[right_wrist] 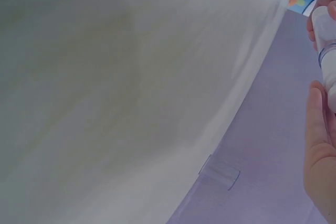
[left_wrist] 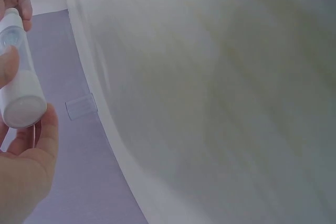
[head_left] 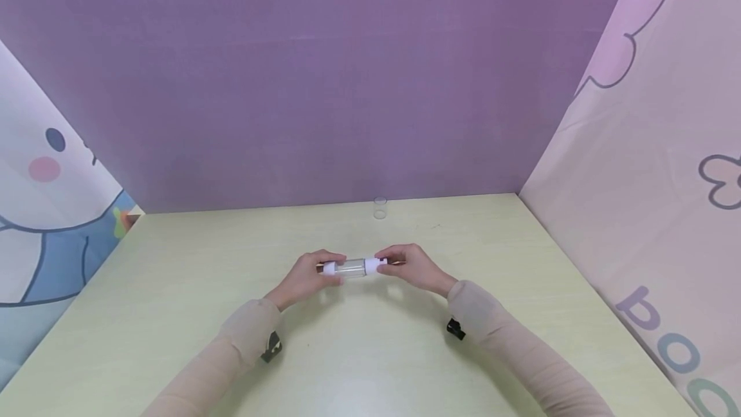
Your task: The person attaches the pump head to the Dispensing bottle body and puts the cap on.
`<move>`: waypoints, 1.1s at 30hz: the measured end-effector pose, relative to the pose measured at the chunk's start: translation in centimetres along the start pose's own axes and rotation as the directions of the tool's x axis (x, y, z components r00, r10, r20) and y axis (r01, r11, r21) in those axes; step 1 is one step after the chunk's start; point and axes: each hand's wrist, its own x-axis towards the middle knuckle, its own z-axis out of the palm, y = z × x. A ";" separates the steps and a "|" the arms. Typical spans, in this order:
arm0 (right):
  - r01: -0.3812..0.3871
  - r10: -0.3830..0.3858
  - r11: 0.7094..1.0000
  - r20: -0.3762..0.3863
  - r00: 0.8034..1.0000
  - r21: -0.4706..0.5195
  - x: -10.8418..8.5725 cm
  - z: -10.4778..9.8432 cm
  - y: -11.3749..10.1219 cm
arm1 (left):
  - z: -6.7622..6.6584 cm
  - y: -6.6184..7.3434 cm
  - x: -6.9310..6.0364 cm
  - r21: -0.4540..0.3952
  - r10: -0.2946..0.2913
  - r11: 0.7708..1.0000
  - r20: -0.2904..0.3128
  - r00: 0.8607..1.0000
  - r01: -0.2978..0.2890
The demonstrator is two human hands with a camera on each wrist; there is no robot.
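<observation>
A small clear pump bottle (head_left: 350, 268) with white ends lies sideways between both hands, above the table. My left hand (head_left: 307, 277) grips its white base, thumb on one side and fingers on the other. At the other end, the white pump top, my right hand (head_left: 418, 268) pinches between thumb and fingers. In the left wrist view the bottle (left_wrist: 23, 85) shows its round base toward the camera. The right wrist view cuts off part of the bottle (right_wrist: 326, 59) at the frame edge. A clear cylindrical cap (head_left: 379, 208) stands beyond the hands, touched by neither.
The pale wooden table (head_left: 359, 352) meets a purple backdrop (head_left: 347, 82) just behind the clear cap. Printed cloth panels (head_left: 648, 166) flank the table on both sides. Small black devices (head_left: 456, 329) sit under the wrists.
</observation>
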 end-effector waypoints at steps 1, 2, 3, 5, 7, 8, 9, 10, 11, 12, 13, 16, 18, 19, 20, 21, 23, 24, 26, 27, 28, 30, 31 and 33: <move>0.000 0.000 1.000 0.001 1.000 -0.004 0.0 0.0 0.0 | 0.0 0.0 0.0 -0.001 0.005 1.000 0.001 1.000 -0.005; 0.002 -0.002 1.000 0.001 1.000 -0.008 0.0 0.0 0.0 | 0.0 0.0 0.0 -0.001 0.011 1.000 0.001 1.000 -0.011; -0.002 0.002 1.000 0.002 1.000 -0.012 -0.1 -0.1 0.0 | 0.0 0.1 -0.1 -0.003 0.016 1.000 0.001 1.000 -0.016; -0.002 0.002 1.000 0.003 1.000 -0.019 -0.1 -0.1 0.0 | -0.1 0.9 -0.4 0.003 0.021 1.000 0.006 1.000 -0.021; 0.005 -0.005 1.000 0.004 1.000 -0.016 -0.2 -0.2 0.0 | -0.4 2.0 -0.8 0.006 0.023 1.000 0.008 1.000 -0.024; 0.009 -0.009 1.000 0.005 1.000 -0.013 -0.2 -0.2 0.0 | -0.5 2.3 -1.0 0.004 0.019 1.000 0.010 1.000 -0.019; 0.012 -0.012 1.000 0.007 1.000 -0.010 -0.2 -0.2 -0.1 | -0.5 2.3 -0.9 0.002 0.018 1.000 0.010 1.000 -0.018; 0.014 -0.014 1.000 0.008 1.000 -0.006 -0.2 -0.2 -0.1 | -0.5 2.3 -0.9 0.006 0.018 1.000 0.009 1.000 -0.018; 0.014 -0.014 1.000 0.009 1.000 -0.003 -0.2 -0.2 -0.1 | -0.5 2.0 -0.8 0.008 0.023 1.000 0.009 1.000 -0.023; 0.015 -0.015 1.000 0.009 1.000 0.000 -0.1 -0.2 -0.1 | -0.4 1.5 -0.6 0.009 0.025 1.000 0.007 1.000 -0.025; 0.016 -0.016 1.000 0.009 1.000 0.002 -0.1 -0.2 -0.1 | -0.3 1.0 -0.4 0.009 0.026 1.000 0.006 1.000 -0.026; 0.014 -0.014 1.000 0.010 1.000 0.004 -0.2 -0.3 -0.2 | -0.2 0.1 0.0 0.012 0.016 1.000 -0.001 1.000 -0.016; 0.016 -0.016 1.000 0.009 1.000 0.002 -0.2 -0.3 -0.2 | -0.2 0.1 0.0 0.014 0.006 1.000 -0.005 1.000 -0.006; 0.017 -0.017 1.000 0.009 1.000 0.000 -0.2 -0.3 -0.3 | -0.2 0.1 0.0 0.013 0.000 1.000 -0.008 1.000 0.000; 0.018 -0.018 1.000 0.008 1.000 -0.002 -0.2 -0.3 -0.3 | -0.2 0.1 0.0 0.013 -0.001 1.000 -0.010 1.000 0.002; 0.018 -0.018 1.000 0.008 1.000 -0.003 -0.2 -0.3 -0.3 | -0.2 0.1 0.0 0.013 -0.004 1.000 -0.011 1.000 0.004; 0.017 -0.017 1.000 0.008 1.000 -0.003 -0.2 -0.3 -0.2 | -0.2 0.1 0.0 0.010 -0.006 1.000 -0.012 1.000 0.006; 0.017 -0.017 1.000 0.009 1.000 -0.003 -0.2 -0.3 -0.2 | -0.2 0.1 0.0 0.007 -0.002 1.000 -0.013 1.000 0.002; 0.017 -0.017 1.000 0.011 1.000 -0.003 -0.1 -0.3 -0.2 | -0.2 0.2 0.0 0.000 0.001 1.000 -0.014 1.000 -0.001; 0.017 -0.017 1.000 0.012 1.000 -0.001 -0.1 -0.3 -0.1 | -0.2 0.2 0.1 -0.004 0.000 1.000 -0.016 1.000 0.000; 0.017 -0.017 1.000 0.014 1.000 0.006 -0.1 -0.3 -0.2 | -0.2 0.2 0.0 -0.005 0.002 1.000 -0.016 1.000 -0.002; 0.010 -0.010 0.999 0.020 1.000 0.038 -0.1 -0.3 -0.2 | -0.3 0.2 0.0 -0.003 0.003 1.000 -0.017 1.000 -0.003; 0.005 -0.007 0.998 0.023 1.000 0.059 -0.2 -0.3 -0.3 | -0.3 0.2 0.0 -0.001 0.001 1.000 -0.017 1.000 -0.001; 0.005 -0.008 0.996 0.029 1.000 0.093 -0.4 -0.4 -0.8 | -0.3 0.2 0.0 0.001 -0.006 1.000 -0.017 1.000 0.006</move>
